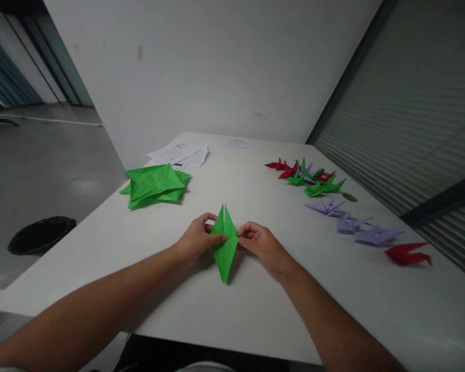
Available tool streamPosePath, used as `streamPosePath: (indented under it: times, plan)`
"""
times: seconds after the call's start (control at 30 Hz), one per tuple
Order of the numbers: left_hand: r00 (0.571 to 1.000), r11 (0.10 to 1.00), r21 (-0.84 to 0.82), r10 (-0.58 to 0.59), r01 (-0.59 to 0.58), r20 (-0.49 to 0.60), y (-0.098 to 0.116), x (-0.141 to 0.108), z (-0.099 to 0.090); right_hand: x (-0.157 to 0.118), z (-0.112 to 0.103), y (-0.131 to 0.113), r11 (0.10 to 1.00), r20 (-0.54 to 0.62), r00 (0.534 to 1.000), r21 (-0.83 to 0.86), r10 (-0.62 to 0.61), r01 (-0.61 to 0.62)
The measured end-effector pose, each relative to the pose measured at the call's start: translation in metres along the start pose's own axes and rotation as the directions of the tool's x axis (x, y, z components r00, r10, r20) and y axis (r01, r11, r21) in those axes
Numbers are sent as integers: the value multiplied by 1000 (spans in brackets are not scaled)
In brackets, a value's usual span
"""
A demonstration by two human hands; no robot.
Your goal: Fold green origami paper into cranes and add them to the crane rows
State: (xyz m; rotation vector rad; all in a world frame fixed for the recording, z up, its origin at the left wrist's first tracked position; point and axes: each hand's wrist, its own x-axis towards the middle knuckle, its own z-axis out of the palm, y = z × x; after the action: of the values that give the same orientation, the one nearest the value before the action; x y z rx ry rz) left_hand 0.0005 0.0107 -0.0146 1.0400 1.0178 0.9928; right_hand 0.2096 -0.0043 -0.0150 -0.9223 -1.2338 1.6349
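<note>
Head view: Left hand grips green folded diamond, thumb on front face, fingers behind left edge. Right hand pinches right corner of same diamond, fingers curled. Diamond located over near-center part of white table, split tip pointing away from person. Stack of creased green sheets at left, beside white papers. Mixed red, green and purple cranes clustered at right; purple cranes and red crane nearer person.
</note>
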Motion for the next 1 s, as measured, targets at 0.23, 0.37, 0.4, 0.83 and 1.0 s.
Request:
streamPosePath:
  times: [0.23, 0.37, 0.4, 0.83, 1.0]
  plan:
    - [1000, 1000, 12, -1, 1, 7, 0, -2, 1, 1, 2, 2, 998, -4, 1000, -64, 2, -2]
    - [1000, 1000, 23, 6, -7, 26, 1, -4, 2, 3, 2, 6, 994, -2, 999, -105, -44, 43]
    - [999, 999, 31, 8, -9, 31, 2, -5, 2, 3, 3, 8, 992, -5, 998, -113, -55, 55]
    - [996, 997, 63, 30, -35, 80, 0, -6, 4, 6, 8, 15, 985, -48, 997, -160, -66, 58]
    - [990, 999, 32, 26, -31, 136, -1, -7, 4, 7, 7, 17, 983, -30, 998, -175, -60, 54]
